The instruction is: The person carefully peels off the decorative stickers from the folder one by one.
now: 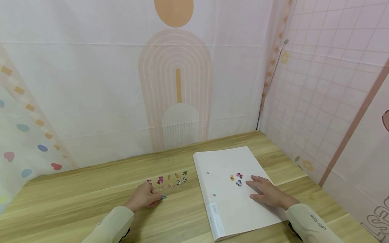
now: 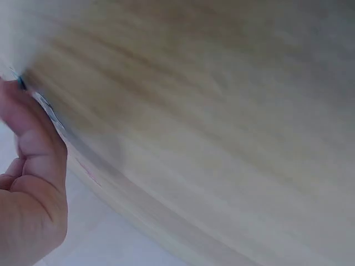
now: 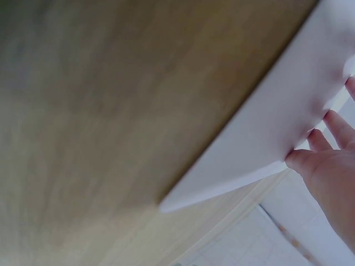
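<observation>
At the left, my left hand [image 1: 146,196] is low over the wooden table, its fingers curled. A small blue cartoon pony sticker [image 1: 164,197] is pinched at its fingertips; the fingers hide part of it. In the left wrist view a bit of blue shows at the fingertips. Several more small pony stickers, among them a pink one [image 1: 160,180], lie in rows just beyond this hand. My right hand [image 1: 268,192] rests with spread fingers on a white ring binder [image 1: 237,212]. Left of its fingertips, three stickers, including a white and purple one [image 1: 239,183], sit on the cover.
A barcode label [image 1: 217,219] runs along the binder's near left edge. The wooden table [image 1: 91,189] meets a patterned cloth backdrop [image 1: 106,101] behind, with another cloth [image 1: 319,84] along the right side.
</observation>
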The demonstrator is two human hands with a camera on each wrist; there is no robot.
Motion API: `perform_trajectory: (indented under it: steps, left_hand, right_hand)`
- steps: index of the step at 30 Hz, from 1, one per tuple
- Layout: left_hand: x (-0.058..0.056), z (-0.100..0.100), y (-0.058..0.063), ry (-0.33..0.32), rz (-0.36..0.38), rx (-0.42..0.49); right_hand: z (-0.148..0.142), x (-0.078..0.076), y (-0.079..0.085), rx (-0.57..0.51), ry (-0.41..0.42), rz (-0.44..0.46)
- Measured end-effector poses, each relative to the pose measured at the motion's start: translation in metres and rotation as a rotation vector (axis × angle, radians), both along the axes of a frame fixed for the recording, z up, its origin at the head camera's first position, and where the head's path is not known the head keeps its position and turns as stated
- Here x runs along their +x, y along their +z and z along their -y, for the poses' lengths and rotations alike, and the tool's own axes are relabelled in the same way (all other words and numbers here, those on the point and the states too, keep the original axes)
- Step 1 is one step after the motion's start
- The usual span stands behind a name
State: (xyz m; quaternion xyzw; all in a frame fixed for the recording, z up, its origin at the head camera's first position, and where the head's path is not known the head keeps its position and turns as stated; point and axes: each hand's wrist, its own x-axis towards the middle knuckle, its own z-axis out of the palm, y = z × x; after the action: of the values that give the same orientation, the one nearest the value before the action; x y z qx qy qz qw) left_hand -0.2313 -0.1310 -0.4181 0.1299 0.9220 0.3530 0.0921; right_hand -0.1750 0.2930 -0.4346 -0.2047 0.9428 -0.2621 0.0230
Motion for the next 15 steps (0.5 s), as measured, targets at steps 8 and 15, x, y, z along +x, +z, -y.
perform_trajectory:
  steps: [8, 15]
  left_hand:
    - [-0.0033, -0.0032, -0.0036, 0.034, -0.106, -0.131]
    - [-0.0059, -0.0079, -0.0042, -0.012, -0.116, -0.147]
  right_hand:
    - [-0.0008, -0.0012, -0.0018, 0.0, -0.018, 0.027]
    - [-0.0003, -0.0015, -0.0031, 0.004, -0.022, 0.014]
